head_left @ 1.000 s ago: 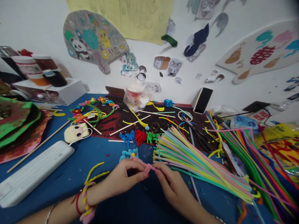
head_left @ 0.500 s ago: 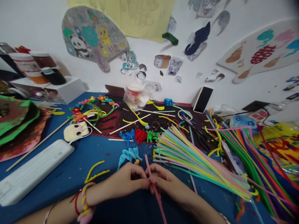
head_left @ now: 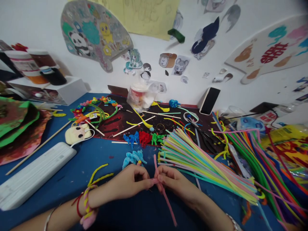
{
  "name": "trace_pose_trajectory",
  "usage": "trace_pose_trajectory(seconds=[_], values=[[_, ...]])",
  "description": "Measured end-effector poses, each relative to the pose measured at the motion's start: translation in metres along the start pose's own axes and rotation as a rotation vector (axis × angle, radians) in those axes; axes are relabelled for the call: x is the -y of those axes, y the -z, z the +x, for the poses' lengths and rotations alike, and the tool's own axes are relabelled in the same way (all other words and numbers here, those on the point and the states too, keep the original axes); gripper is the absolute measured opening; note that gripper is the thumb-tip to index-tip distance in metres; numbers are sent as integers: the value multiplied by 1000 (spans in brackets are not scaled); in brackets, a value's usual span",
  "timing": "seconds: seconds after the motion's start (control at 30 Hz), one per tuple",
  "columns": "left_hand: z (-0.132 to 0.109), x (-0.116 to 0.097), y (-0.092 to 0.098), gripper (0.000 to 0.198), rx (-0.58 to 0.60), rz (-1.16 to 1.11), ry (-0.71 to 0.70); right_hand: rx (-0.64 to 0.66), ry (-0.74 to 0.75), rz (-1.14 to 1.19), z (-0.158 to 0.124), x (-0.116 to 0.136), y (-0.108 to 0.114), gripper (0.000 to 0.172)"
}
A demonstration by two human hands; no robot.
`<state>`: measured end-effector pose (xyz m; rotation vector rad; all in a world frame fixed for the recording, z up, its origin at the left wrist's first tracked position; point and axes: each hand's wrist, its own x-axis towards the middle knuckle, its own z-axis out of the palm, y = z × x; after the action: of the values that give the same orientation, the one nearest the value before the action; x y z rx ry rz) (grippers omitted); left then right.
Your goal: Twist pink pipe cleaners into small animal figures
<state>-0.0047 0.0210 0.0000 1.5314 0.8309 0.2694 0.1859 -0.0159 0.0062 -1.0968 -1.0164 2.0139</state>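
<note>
A pink pipe cleaner (head_left: 168, 203) runs between my hands, one end sticking up and the longer one hanging toward me. My left hand (head_left: 134, 181) pinches a short pink piece of it that points sideways. With thumb and fingers, my right hand (head_left: 169, 179) grips the spot where the pink lengths cross. Just beyond my left hand lies a light blue twisted pipe-cleaner shape (head_left: 133, 158). Behind it sit blue (head_left: 131, 139), red (head_left: 145, 138) and green (head_left: 157, 138) bent pipe-cleaner pieces. A bent yellow pipe cleaner (head_left: 96, 175) rests by my left wrist.
A big bundle of pastel pipe cleaners (head_left: 204, 163) lies right of my hands, with darker-coloured ones (head_left: 255, 160) beyond. Scissors (head_left: 208, 141) rest on the dark mat. At left are a white power strip (head_left: 38, 175) and a wooden stick (head_left: 38, 148). A phone (head_left: 209, 101) leans on the wall.
My hands have drawn slightly apart, and a short pink crosspiece now shows between them. The hanging end of the pink pipe cleaner has swung to the right.
</note>
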Motion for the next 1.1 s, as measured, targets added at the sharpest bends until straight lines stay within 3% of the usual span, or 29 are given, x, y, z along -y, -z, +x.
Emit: trace_pose_trajectory(seconds=[0.17, 0.3, 0.47, 0.63, 0.97, 1.1], values=[[-2, -3, -2, 32, -119, 46, 6, -19, 34, -56, 1, 1, 0, 32], [-6, -8, -3, 32, 2, 122, 0, 0, 34, -76, 2, -1, -3, 33], [-10, -12, -7, 38, 50, 296, -72, -5, 47, -87, 2, -4, -3, 33], [-12, -12, -9, 36, 125, 223, -67, -5, 29, -48, 3, -4, -2, 31], [-11, -10, -9, 43, 239, 44, 120, -16, 0, -70, 4, -4, -4, 33], [-9, -4, -10, 42, 252, -136, 146, -13, 21, -77, 5, -5, -2, 33]])
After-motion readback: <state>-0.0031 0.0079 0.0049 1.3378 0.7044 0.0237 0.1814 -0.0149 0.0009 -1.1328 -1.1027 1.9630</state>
